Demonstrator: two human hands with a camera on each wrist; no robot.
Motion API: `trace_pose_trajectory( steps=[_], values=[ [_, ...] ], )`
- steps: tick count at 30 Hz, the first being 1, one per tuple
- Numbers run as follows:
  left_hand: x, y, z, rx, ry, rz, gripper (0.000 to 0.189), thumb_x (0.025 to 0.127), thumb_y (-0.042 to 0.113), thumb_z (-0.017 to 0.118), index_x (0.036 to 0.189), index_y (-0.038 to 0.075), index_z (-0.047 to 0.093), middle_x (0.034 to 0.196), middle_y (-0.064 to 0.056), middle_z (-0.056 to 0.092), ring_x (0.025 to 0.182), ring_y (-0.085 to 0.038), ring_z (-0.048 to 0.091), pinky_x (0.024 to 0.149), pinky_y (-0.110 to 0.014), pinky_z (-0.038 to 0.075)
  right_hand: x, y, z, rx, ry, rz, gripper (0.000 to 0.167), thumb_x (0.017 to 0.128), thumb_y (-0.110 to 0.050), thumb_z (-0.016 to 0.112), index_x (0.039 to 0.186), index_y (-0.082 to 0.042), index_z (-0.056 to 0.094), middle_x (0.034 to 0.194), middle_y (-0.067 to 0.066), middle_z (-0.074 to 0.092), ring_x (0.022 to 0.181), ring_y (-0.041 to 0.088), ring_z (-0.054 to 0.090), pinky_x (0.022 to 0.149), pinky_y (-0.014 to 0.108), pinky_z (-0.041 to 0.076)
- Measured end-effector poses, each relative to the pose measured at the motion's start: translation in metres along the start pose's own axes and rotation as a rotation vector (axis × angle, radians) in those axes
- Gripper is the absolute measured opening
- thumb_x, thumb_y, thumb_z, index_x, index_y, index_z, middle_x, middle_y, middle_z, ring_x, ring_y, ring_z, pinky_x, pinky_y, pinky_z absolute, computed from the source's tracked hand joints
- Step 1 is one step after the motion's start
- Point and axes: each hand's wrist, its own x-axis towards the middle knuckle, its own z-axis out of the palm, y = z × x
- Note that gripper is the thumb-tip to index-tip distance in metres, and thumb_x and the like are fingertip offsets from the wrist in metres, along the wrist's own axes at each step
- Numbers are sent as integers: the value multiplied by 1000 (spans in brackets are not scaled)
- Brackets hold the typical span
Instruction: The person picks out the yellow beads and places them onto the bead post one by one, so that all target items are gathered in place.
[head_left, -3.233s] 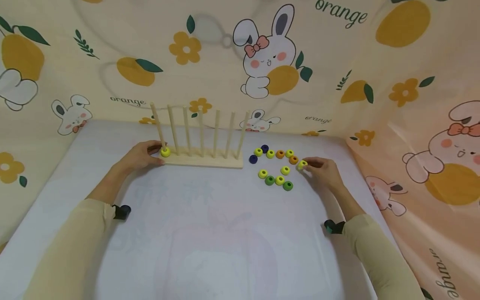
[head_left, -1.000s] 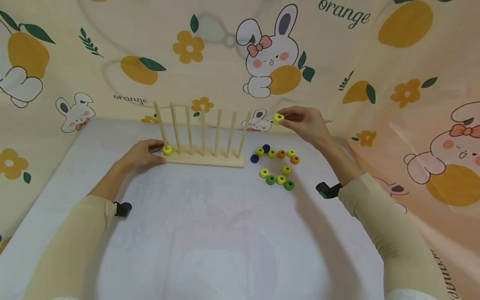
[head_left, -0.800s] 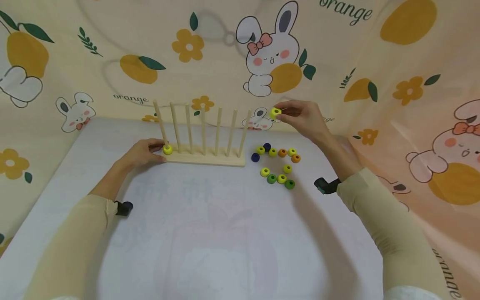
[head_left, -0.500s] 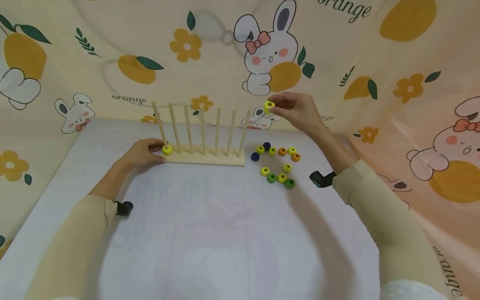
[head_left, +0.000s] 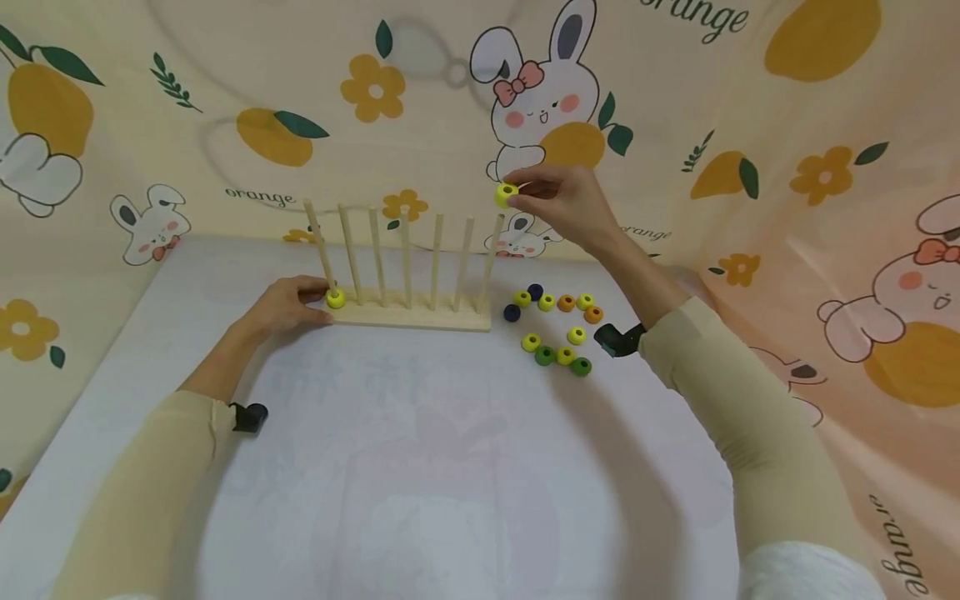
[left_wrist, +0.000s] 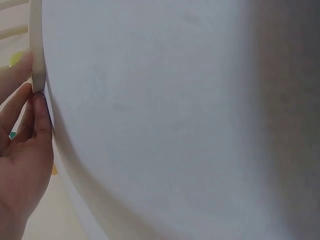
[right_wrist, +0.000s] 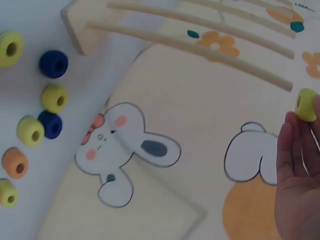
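Note:
A wooden peg rack [head_left: 412, 315] with several upright pegs stands at the back of the table. My left hand [head_left: 281, 310] grips the left end of its base; in the left wrist view the thumb and fingers [left_wrist: 42, 112] pinch the base's end. One yellow bead [head_left: 335, 298] sits at the foot of the leftmost peg. Up in the air, my right hand [head_left: 570, 204] pinches another yellow bead [head_left: 506, 195] between thumb and fingers, close above the tip of the rightmost peg [head_left: 495, 250]. In the right wrist view the held bead [right_wrist: 306, 105] is just beyond that peg's end.
Loose beads lie right of the rack: several yellow ones [head_left: 576, 335], two dark blue [head_left: 512, 313], two orange [head_left: 593, 315] and two green [head_left: 581, 367]. A patterned cloth [head_left: 420, 150] rises behind the white tabletop [head_left: 405, 458].
My right hand picked up the yellow bead from the table's right side, raised it, and moved it left toward the rightmost peg's top. My left hand stays on the rack.

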Motion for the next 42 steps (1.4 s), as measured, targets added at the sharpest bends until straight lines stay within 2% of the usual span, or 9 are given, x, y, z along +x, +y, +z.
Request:
trace_pose_trajectory(
  steps=[3,9,19,30,38,42],
  values=[
    [-1,1,0,0,-4,-7,68,84,4,78,141,-11,45,145,-30,45,136,-41,44,113,-48,37,6,-4,5,1,-17,4,28,91,-19,74,117,-8,73,110,4,72,93,14,69,86,24,57],
    [-2,3,1,10,-5,-13,69,85,7,79,142,-9,45,146,-29,45,136,-40,43,114,-47,37,17,-13,12,1,-42,-39,27,91,-18,74,115,-8,74,109,2,72,93,12,69,87,24,57],
    [-1,2,1,3,-12,-30,70,85,5,78,143,-10,43,148,-29,43,138,-39,42,114,-46,36,30,-27,24,28,-64,-30,28,88,-13,77,115,-5,74,111,7,73,91,16,70,84,24,58],
    [-1,5,-1,-16,-24,-34,71,86,5,77,144,-11,41,149,-30,41,139,-40,40,114,-46,36,47,-39,44,122,-112,-31,29,88,-14,76,116,-5,73,110,6,72,92,15,70,87,26,58],
    [1,3,0,-2,-15,-40,72,85,7,78,145,-10,41,149,-29,41,138,-40,41,114,-47,36,58,-48,58,129,-131,-94,28,88,-12,77,114,-3,74,107,8,73,91,15,69,86,26,58],
    [0,2,0,-8,-22,-43,73,86,8,78,145,-10,40,149,-29,41,138,-40,40,115,-47,36,63,-54,66,133,-143,-95,29,87,-12,77,114,-3,74,106,8,73,89,14,70,85,25,57]
  ],
)
